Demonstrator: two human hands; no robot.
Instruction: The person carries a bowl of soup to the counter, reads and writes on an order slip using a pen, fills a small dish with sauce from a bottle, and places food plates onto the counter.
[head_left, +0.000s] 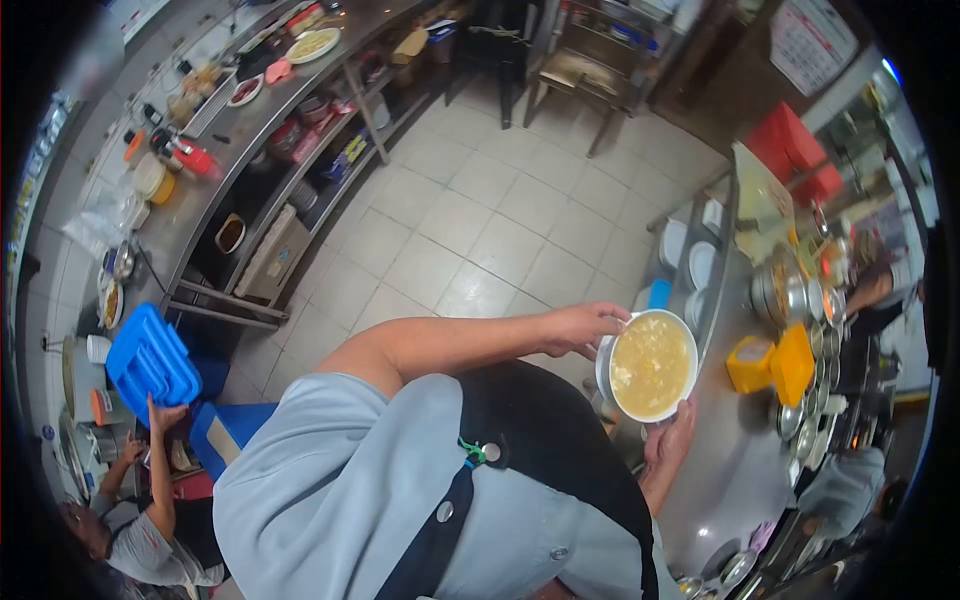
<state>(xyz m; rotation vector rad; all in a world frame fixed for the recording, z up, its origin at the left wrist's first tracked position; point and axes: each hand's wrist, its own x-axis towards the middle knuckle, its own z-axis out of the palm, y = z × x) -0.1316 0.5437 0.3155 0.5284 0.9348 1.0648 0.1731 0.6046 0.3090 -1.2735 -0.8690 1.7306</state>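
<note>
A white bowl (604, 372) full of pale yellow soup (652, 362) with whitish flecks is held in front of me, beside the steel counter on the right. My left hand (584, 329) reaches across and grips the bowl's upper left rim, thumb and fingers closed on its edge. From below, my right hand (671, 440) holds the lower right side, with part of its fingers hidden under the bowl. The soup sits close to the rim.
The steel counter (722, 420) carries a yellow container (750, 364) and pots. White dishes (702, 264) stand on its shelf. A long shelved counter (225, 150) runs along the left. At lower left, a co-worker (150, 540) holds up a blue crate (153, 365). Another person (845, 490) is at the right.
</note>
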